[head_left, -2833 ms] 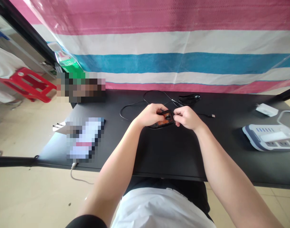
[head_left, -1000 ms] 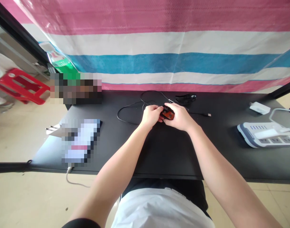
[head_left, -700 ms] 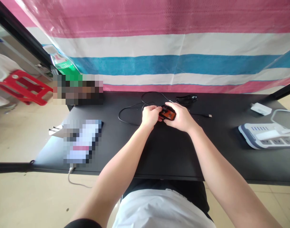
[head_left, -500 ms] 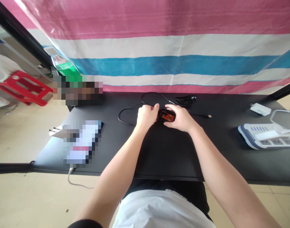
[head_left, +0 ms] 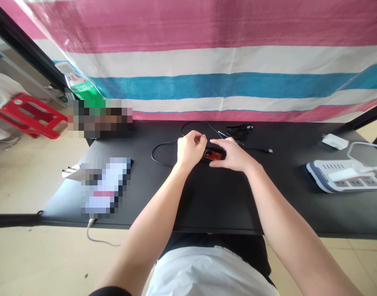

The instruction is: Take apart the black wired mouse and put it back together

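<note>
The lower half of a computer mouse (head_left: 213, 155), opened up with an orange circuit board showing, lies on the black table between my hands. My left hand (head_left: 190, 151) is just above and left of it, thumb and fingers pinched together; whatever they hold is hidden or too small to make out. Around the right end of the mouse, my right hand (head_left: 233, 154) has its thumb and fingers apart, and contact cannot be made out. Behind this hand lies a glossy black mouse cover (head_left: 240, 130). A thin silver shaft (head_left: 222, 135) shows beside the cover, partly hidden.
A black cable (head_left: 160, 144) loops left and behind my hands; a USB plug (head_left: 270, 151) lies to the right. Farther right are a white charger (head_left: 334, 141) and a power strip (head_left: 322, 187). At left lie a blurred phone (head_left: 109, 181) and a green-labelled bottle (head_left: 86, 91).
My left hand has risen slightly off the mouse's left end, its fingers drawn into a pinch. The mouse base sits a little further left and nearer me. My right-hand fingers have spread.
</note>
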### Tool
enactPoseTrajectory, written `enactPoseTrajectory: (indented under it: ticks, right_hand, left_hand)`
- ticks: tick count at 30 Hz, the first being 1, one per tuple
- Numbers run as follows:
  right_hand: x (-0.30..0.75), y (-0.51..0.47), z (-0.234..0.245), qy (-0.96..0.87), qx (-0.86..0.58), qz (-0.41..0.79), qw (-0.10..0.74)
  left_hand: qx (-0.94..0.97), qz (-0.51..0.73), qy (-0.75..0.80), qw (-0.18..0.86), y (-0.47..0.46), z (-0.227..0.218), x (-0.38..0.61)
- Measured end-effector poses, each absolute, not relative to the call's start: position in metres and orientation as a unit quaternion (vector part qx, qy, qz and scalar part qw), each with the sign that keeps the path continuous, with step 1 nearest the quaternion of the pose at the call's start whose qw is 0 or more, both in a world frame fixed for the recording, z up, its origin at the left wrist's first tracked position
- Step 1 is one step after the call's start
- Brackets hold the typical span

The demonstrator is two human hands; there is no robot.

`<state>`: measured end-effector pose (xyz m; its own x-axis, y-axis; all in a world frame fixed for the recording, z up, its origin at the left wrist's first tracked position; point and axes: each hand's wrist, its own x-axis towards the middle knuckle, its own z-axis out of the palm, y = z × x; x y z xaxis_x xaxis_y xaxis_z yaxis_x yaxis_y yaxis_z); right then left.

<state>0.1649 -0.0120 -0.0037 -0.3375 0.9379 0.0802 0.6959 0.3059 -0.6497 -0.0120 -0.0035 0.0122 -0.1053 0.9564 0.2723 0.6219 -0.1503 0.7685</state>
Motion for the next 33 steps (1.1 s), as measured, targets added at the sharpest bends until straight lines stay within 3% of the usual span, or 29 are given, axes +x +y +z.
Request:
enactPoseTrajectory:
  ticks: [5, 8, 14, 21, 33]
  right_hand:
    - [0.177, -0.001, -0.010, -0.712, -0.551, 0.162, 0.404]
    - [0.186, 0.006, -0.015, -0.653, -0.598, 0.106, 0.452]
    - [0.195, 0.014, -0.024, -0.646, -0.633, 0.013, 0.426]
    - [0.193, 0.017, -0.035, -0.666, -0.645, 0.009, 0.376]
    - [0.197, 0.020, -0.040, -0.663, -0.653, 0.025, 0.365]
  left_hand:
    - [0.621, 0.453, 0.602, 0.217, -0.001, 0.011, -0.014]
    - [0.629, 0.459, 0.581, 0.237, 0.000, 0.007, -0.013]
    - [0.658, 0.444, 0.562, 0.231, 0.002, -0.002, -0.010]
    - [0.660, 0.448, 0.555, 0.238, 0.003, -0.004, -0.009]
    - [0.647, 0.446, 0.566, 0.251, 0.000, -0.002, -0.007]
